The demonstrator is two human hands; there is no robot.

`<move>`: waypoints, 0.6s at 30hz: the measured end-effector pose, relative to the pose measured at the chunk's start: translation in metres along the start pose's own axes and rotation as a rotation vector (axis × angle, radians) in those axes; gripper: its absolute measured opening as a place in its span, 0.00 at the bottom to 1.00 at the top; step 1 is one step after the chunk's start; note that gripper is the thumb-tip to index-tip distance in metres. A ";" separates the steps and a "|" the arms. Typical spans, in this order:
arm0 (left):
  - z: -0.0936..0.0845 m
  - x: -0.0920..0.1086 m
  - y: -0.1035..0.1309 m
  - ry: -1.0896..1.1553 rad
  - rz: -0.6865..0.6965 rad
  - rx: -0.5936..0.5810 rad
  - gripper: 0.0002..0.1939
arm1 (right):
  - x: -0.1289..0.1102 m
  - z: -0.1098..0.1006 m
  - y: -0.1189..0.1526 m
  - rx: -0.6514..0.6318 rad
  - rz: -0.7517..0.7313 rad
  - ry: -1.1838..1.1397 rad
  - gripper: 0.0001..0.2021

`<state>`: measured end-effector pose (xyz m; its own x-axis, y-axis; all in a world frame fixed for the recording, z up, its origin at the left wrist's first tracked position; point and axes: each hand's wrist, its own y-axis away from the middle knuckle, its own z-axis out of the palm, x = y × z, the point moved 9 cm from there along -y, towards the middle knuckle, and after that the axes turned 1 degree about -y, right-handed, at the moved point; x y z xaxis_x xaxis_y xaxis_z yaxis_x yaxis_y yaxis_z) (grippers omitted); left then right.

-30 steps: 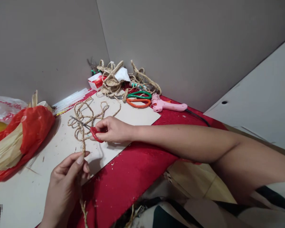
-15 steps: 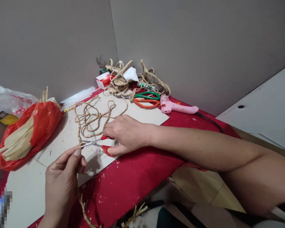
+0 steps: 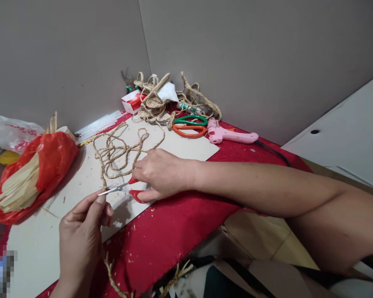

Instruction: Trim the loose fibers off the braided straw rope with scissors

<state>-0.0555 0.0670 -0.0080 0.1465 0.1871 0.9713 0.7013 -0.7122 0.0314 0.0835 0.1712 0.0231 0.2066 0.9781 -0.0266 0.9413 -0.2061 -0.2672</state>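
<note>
My left hand [image 3: 85,227] pinches a thin braided straw cord [image 3: 103,176] between thumb and forefinger. Above the pinch the cord runs up into loose loops on the white board [image 3: 49,244]; below, its frayed length hangs down past my wrist. My right hand [image 3: 161,176] grips small red-handled scissors [image 3: 119,188], fingers and thumb in the two loops. Their blades point left and lie at the cord, right at my left fingertips. They look nearly closed; whether the cord is cut through I cannot tell.
A red plastic bag [image 3: 59,159] of pale dry husks sits at the left. Toward the back lie coiled cords [image 3: 155,103], green-and-orange-handled scissors [image 3: 189,126], a red-and-white box [image 3: 132,101], clear sticks [image 3: 101,124] and a pink glue gun [image 3: 230,135]. Fibre bits dot the red cloth [image 3: 168,231].
The scissor blades have closed together at the cord beside my left fingertips. My left hand stays almost still. The whole view has shifted slightly.
</note>
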 end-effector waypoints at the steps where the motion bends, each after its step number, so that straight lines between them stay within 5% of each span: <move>1: 0.000 0.000 0.000 0.003 -0.004 0.002 0.12 | 0.000 0.001 0.000 -0.004 -0.001 -0.001 0.21; 18: 0.011 -0.003 -0.002 0.120 -0.075 -0.050 0.08 | -0.007 0.006 -0.001 -0.016 -0.053 -0.076 0.19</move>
<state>-0.0497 0.0757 -0.0140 0.0080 0.1610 0.9869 0.6709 -0.7327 0.1141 0.0800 0.1651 0.0174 0.1356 0.9870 -0.0863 0.9547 -0.1535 -0.2551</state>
